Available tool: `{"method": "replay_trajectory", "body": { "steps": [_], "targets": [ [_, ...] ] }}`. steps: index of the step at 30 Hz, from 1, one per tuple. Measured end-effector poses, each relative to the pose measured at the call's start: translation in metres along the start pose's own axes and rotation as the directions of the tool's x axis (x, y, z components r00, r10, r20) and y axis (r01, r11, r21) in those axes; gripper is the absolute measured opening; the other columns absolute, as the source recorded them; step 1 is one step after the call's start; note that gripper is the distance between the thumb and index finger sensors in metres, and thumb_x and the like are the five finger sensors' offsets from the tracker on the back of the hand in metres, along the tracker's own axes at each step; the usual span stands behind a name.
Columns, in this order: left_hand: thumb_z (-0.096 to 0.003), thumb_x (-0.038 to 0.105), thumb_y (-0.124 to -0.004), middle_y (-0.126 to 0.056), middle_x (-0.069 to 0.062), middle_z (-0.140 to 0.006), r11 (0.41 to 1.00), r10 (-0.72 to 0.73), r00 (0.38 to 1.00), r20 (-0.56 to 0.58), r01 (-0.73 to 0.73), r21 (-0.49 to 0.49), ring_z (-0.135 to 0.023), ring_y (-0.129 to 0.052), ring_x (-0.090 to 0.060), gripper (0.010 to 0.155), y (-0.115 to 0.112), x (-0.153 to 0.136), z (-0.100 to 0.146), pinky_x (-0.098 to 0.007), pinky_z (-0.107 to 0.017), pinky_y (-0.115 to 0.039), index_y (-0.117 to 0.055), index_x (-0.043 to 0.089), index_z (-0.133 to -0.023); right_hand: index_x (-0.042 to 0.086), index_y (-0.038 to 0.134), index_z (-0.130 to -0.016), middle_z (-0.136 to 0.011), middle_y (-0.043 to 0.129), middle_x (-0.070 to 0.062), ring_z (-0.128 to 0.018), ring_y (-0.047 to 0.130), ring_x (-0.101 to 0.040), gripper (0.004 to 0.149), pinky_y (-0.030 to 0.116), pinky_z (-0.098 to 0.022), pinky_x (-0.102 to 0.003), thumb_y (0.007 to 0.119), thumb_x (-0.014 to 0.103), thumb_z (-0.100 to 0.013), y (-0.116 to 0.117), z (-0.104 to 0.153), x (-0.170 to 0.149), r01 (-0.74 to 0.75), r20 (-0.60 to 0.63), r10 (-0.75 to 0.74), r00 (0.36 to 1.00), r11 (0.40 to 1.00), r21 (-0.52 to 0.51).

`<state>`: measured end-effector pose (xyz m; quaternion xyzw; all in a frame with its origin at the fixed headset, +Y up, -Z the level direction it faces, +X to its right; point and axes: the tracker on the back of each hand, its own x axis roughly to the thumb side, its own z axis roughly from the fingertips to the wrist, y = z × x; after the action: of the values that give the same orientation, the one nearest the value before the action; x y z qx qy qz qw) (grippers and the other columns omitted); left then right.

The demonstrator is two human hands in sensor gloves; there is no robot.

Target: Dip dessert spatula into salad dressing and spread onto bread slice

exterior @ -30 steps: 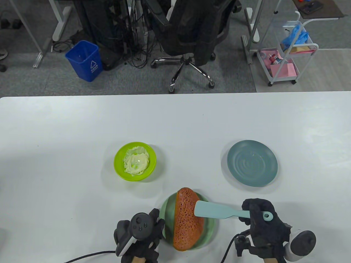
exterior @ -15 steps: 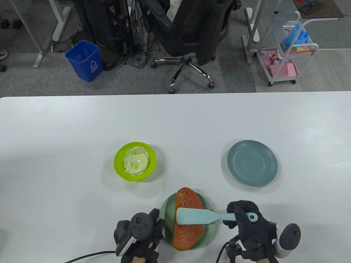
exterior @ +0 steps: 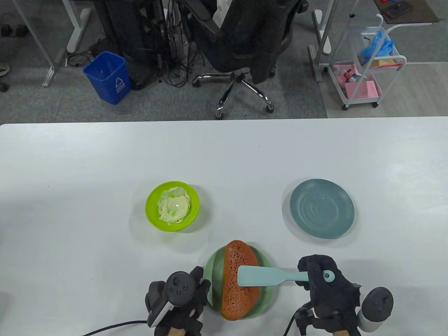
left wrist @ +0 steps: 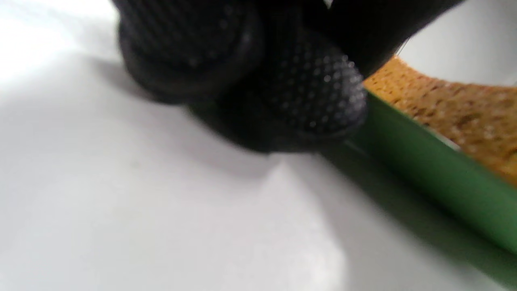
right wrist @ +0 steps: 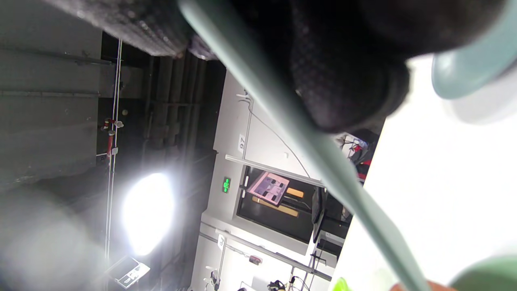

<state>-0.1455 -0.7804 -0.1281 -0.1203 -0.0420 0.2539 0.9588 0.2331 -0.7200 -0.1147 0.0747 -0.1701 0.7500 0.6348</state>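
Observation:
A brown bread slice [exterior: 238,280] lies on a light green plate [exterior: 213,268] at the table's near edge. My right hand [exterior: 320,278] grips the handle of a pale blue dessert spatula [exterior: 260,276], whose blade lies across the bread. My left hand [exterior: 180,297] rests at the plate's left rim; in the left wrist view its fingertips [left wrist: 311,97] touch the green rim [left wrist: 428,178] beside the bread [left wrist: 452,105]. A lime green bowl [exterior: 151,203] of creamy salad dressing [exterior: 174,207] stands to the upper left. The spatula handle [right wrist: 307,149] crosses the right wrist view.
An empty blue-grey plate [exterior: 322,208] stands to the right, beyond my right hand. Past the table's far edge are an office chair [exterior: 241,45], a blue bin [exterior: 107,77] and a white cart [exterior: 367,66].
The spatula blade swept left across the bread, then drew back a little to the right with my right hand. The left hand stayed at the plate rim.

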Motion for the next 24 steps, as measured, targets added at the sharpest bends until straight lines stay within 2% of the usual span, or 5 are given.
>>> {"method": "replay_trajectory", "body": {
  "steps": [9, 17, 24],
  "targets": [
    [-0.0583, 0.042, -0.08, -0.104, 0.007, -0.053, 1.0, 0.001, 1.0, 0.0, -0.001, -0.001, -0.024, -0.111, -0.005, 0.055, 0.0, 0.0, 0.0, -0.024, -0.023, -0.098, -0.077, 0.005, -0.099, 0.017, 0.074, -0.077, -0.069, 0.085, -0.015, -0.03, 0.099, -0.035, 0.035, 0.082, -0.02, -0.042, 0.07, 0.044, -0.056, -0.016, -0.001, 0.001, 0.003, 0.001, -0.003, 1.0, 0.997, -0.072],
    [-0.0583, 0.042, -0.08, -0.103, 0.007, -0.054, 1.0, 0.001, 1.0, 0.0, -0.001, -0.001, -0.024, -0.111, -0.005, 0.055, 0.0, 0.0, 0.0, -0.023, -0.023, -0.098, -0.077, 0.005, -0.099, 0.017, 0.075, -0.076, -0.068, 0.085, -0.015, -0.03, 0.099, -0.034, 0.035, 0.082, -0.019, -0.042, 0.07, 0.045, -0.056, -0.011, 0.0, 0.001, -0.028, 0.019, 0.029, 0.999, 0.997, -0.066],
    [-0.0583, 0.042, -0.08, -0.103, 0.007, -0.054, 1.0, -0.001, 1.0, 0.001, 0.001, 0.0, -0.024, -0.111, -0.004, 0.055, 0.0, 0.0, 0.0, -0.023, -0.023, -0.098, -0.077, 0.005, -0.099, 0.018, 0.078, -0.074, -0.066, 0.088, -0.015, -0.026, 0.101, -0.034, 0.036, 0.084, -0.016, -0.041, 0.076, 0.047, -0.054, -0.014, 0.002, -0.004, 0.072, 0.025, -0.069, 0.997, 0.988, -0.138]
  ]
}}
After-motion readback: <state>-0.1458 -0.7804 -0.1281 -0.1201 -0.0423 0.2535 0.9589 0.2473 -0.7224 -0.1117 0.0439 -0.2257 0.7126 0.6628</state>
